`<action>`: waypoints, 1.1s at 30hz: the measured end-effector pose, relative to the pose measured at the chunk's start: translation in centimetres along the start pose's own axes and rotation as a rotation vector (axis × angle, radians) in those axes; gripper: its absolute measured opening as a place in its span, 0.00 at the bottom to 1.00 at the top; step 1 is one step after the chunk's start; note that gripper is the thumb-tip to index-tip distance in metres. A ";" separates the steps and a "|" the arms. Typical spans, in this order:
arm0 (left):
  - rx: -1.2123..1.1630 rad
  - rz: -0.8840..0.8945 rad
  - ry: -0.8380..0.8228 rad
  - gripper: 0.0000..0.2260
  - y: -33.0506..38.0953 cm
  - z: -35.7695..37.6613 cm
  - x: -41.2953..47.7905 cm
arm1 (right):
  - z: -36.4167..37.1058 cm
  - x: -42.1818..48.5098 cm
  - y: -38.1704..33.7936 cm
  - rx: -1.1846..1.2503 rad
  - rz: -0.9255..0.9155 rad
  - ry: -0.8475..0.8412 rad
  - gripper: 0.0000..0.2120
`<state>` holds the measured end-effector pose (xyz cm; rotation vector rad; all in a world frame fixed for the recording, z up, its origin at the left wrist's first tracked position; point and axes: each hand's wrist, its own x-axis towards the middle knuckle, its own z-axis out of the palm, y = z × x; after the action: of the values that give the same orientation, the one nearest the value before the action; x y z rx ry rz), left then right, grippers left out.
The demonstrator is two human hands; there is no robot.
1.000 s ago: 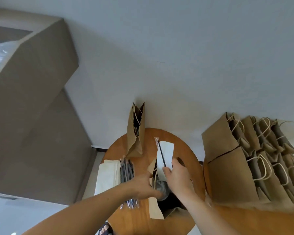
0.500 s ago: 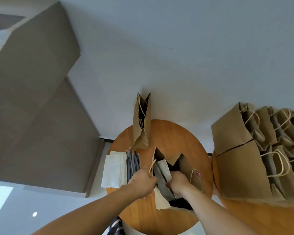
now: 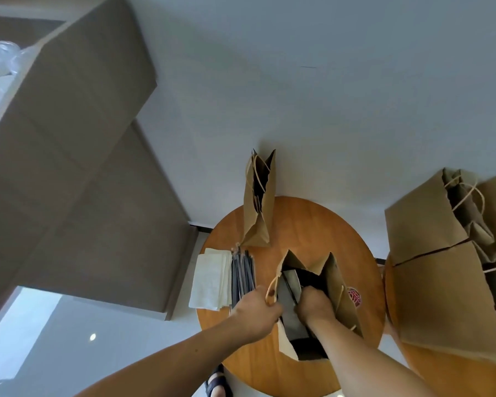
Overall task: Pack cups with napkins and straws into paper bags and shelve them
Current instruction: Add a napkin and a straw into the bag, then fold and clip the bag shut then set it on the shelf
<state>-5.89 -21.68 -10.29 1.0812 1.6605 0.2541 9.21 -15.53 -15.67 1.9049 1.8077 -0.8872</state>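
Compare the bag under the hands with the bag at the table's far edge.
The near bag gapes wide; the far bag is pinched narrow. The left hand grips the near bag's handle and the right hand reaches inside it; the far bag stands untouched. Both are brown paper with twine handles, upright on the round table.

Round wooden table, white wall, sandal
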 end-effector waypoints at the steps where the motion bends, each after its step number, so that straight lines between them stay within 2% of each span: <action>1: -0.001 0.007 -0.003 0.08 0.1 0.0 0.0 | -0.1 -0.2 0.0 -0.008 0.000 0.013 0.11; 6: 0.037 0.038 -0.030 0.10 0.7 -0.1 -0.4 | -1.5 -2.2 -1.0 -0.043 -0.038 0.069 0.19; 11: 0.025 0.044 -0.098 0.16 0.9 0.0 -0.5 | -6.4 -7.1 -0.7 -0.145 -0.305 0.094 0.21; 14: 0.025 0.052 -0.161 0.19 1.0 0.1 -0.8 | -10.3 -10.1 0.5 0.083 -0.465 0.253 0.19; 17: 0.043 0.028 -0.185 0.22 1.2 0.4 -1.2 | -12.2 -10.4 3.0 0.413 -0.366 0.467 0.20; 18: 0.048 0.017 -0.192 0.23 1.3 0.6 -1.3 | -12.0 -9.9 4.1 0.491 -0.282 0.449 0.23; 20: 0.045 0.001 -0.224 0.26 1.3 1.0 -1.6 | -10.6 -9.0 5.8 0.586 -0.124 0.236 0.29; 22: 0.016 0.002 -0.286 0.33 1.4 1.5 -1.9 | -8.2 -8.7 6.6 0.711 -0.054 -0.033 0.33; 24: -0.017 0.025 -0.328 0.37 2.0 2.0 -2.4 | -6.0 -9.0 6.5 0.823 -0.046 -0.211 0.34; 27: -0.048 0.034 -0.316 0.37 2.8 3.0 -2.8 | -4.0 -9.4 5.4 0.906 -0.081 -0.336 0.37; 30: -0.051 0.058 -0.294 0.33 3.5 4.3 -3.1 | -3.6 -9.8 4.1 1.035 -0.111 -0.360 0.27; 33: -0.058 0.062 -0.171 0.27 4.0 5.4 -3.2 | -3.7 -10.1 3.8 1.044 -0.154 -0.315 0.25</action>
<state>0.80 -23.71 -7.76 1.0819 1.4612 0.2419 13.90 -21.10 -6.85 1.9312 1.3903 -2.3627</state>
